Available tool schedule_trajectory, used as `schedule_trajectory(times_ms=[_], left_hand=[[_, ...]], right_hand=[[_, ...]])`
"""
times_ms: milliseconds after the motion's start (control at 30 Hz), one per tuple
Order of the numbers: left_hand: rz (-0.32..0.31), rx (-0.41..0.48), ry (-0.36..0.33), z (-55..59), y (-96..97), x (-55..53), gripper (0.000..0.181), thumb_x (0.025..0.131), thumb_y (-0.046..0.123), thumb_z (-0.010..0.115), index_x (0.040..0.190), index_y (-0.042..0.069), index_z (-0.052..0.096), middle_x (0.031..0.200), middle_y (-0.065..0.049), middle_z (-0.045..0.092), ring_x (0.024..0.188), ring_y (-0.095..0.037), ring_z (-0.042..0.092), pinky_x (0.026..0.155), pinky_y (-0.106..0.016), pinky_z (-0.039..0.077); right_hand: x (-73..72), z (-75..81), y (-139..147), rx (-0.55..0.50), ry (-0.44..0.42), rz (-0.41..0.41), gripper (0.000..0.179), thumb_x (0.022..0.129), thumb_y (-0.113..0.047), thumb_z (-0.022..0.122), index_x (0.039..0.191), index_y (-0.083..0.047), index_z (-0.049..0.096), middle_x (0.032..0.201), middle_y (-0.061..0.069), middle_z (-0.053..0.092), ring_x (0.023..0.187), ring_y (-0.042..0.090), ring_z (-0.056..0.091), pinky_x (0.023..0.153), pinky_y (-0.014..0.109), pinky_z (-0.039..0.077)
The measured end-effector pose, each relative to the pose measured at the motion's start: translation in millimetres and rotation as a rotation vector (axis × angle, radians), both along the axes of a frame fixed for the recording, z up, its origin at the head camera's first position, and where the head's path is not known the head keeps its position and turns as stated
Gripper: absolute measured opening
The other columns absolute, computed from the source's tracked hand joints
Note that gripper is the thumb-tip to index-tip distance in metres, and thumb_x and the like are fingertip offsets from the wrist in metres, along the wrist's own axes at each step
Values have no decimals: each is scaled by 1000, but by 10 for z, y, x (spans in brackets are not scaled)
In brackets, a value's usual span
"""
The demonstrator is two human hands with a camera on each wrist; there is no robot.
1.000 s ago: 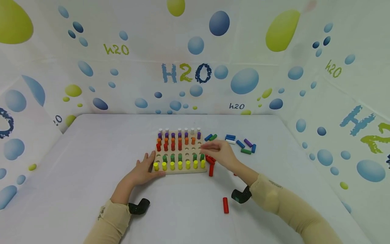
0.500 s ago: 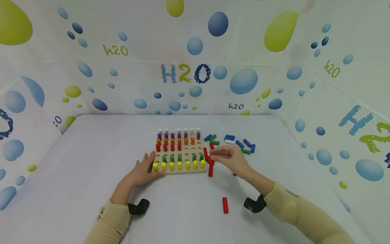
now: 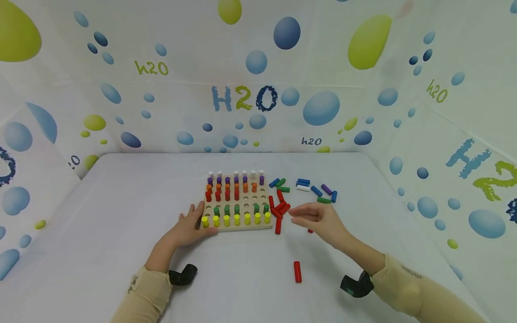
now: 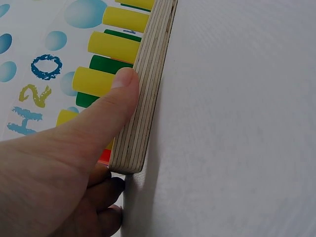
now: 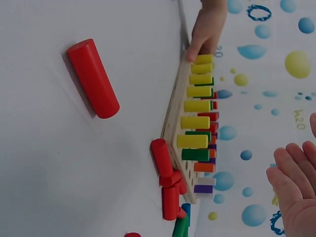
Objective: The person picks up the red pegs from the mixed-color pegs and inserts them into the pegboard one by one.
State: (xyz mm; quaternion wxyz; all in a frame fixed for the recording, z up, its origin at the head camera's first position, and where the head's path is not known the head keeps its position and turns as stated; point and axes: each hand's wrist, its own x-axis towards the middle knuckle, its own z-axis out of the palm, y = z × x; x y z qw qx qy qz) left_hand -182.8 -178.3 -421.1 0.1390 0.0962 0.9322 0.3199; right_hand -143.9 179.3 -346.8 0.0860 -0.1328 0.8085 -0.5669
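Note:
A wooden pegboard (image 3: 242, 229) stands mid-table, with rows of white, purple, orange, red, green and yellow pegs upright in its holes. Several holes in its middle and right part are bare. My left hand (image 3: 187, 229) holds its front left corner. In the left wrist view the thumb lies on the ply edge (image 4: 143, 89) near the yellow pegs (image 4: 91, 80), other fingers curled at the side. My right hand (image 3: 323, 223) hovers right of the board beside loose red pegs (image 3: 278, 225), fingers extended. The right wrist view shows no peg in that hand (image 5: 294, 187).
A single red peg (image 3: 297, 272) lies nearer the front, and another red one (image 3: 310, 230) is partly hidden under the right hand. Blue pegs (image 3: 317, 191), green pegs (image 3: 324, 200), a white peg (image 3: 303, 188) and a purple peg (image 3: 326, 189) are scattered behind right.
My right hand has drawn away from the board's right edge, rightward and towards me, uncovering loose red pegs and a green one. The left hand stays on the board's corner.

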Motion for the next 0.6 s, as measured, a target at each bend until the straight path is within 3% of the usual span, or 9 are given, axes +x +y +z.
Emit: schedule_trajectory(times_ms=[233, 400, 600], left_hand=[[-8, 1, 7, -6, -8, -4, 104, 78, 52, 64, 144, -4, 7, 146, -30, 7, 135, -43, -2, 105, -58, -4], [-12, 2, 9, 0, -7, -7, 104, 78, 52, 64, 144, -4, 7, 146, -30, 8, 135, -43, -2, 105, -58, -4], [-14, 0, 14, -15, -15, -11, 103, 78, 52, 64, 144, -4, 7, 146, -30, 9, 135, -43, -2, 105, -58, -4]], right_hand=[[120, -5, 83, -11, -13, 27, 36, 83, -22, 68, 110, 0, 63, 109, 15, 65, 97, 20, 64, 80, 28, 51], [185, -38, 129, 7, -18, 27, 37, 82, -25, 69, 110, -1, 63, 109, 15, 65, 97, 21, 64, 80, 28, 50], [235, -107, 185, -41, -42, 89, 37, 82, -20, 70, 110, 2, 63, 111, 24, 61, 100, 36, 60, 79, 29, 51]])
